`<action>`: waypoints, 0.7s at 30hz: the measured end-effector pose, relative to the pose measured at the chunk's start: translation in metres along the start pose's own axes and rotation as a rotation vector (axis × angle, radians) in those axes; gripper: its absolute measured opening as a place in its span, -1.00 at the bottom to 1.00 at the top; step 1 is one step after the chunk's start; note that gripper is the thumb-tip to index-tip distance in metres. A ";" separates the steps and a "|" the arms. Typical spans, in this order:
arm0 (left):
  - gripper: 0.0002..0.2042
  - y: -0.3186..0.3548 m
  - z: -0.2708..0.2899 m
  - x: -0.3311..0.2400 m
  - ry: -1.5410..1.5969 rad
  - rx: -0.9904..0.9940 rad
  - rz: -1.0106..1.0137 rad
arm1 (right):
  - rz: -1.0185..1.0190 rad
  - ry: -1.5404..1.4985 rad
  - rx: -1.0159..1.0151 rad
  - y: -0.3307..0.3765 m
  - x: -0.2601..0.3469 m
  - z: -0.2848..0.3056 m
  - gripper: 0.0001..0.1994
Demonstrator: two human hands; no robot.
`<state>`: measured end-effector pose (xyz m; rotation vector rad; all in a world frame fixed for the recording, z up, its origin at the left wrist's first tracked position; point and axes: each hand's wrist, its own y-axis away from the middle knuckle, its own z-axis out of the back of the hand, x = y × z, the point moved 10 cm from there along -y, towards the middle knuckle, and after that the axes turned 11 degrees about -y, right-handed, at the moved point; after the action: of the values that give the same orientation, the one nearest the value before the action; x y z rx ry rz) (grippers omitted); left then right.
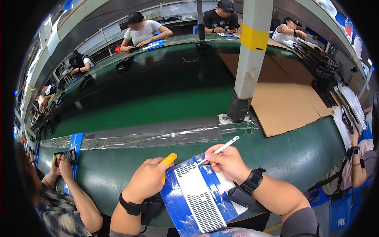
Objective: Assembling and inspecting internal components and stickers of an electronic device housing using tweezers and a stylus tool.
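Observation:
A blue board (169, 205) wrapped in clear film lies tilted at the near table edge. On it is a white sheet (192, 184) with rows of small black labels, some rows bare. My right hand (229, 164) pinches a slim white stick (225, 147) with a small hole near its upper end; its lower tip meets the sheet's top. At the board's upper left edge is my left hand (148, 179), fingers curled, with yellow finger cots (169, 159) on it. What its fingers hold, if anything, is hidden. Both wrists wear black straps.
A grey post (252, 59) with a yellow band stands on the green table (130, 166). Brown cardboard (284, 94) lies right of it, with black parts (323, 63) stacked beyond. At left, a co-worker's hands hold a black device (70, 156) by a blue strip (75, 142). Others work across.

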<state>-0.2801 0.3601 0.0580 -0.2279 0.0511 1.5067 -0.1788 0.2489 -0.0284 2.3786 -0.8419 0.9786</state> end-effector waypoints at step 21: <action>-0.47 0.001 -0.004 -0.012 0.032 0.051 -0.031 | 0.014 0.025 -0.020 0.000 0.005 0.002 -0.92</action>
<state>-0.2819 0.3477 0.0556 -0.2108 0.1114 1.4692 -0.1755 0.2457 -0.0256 2.3417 -0.8557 0.9987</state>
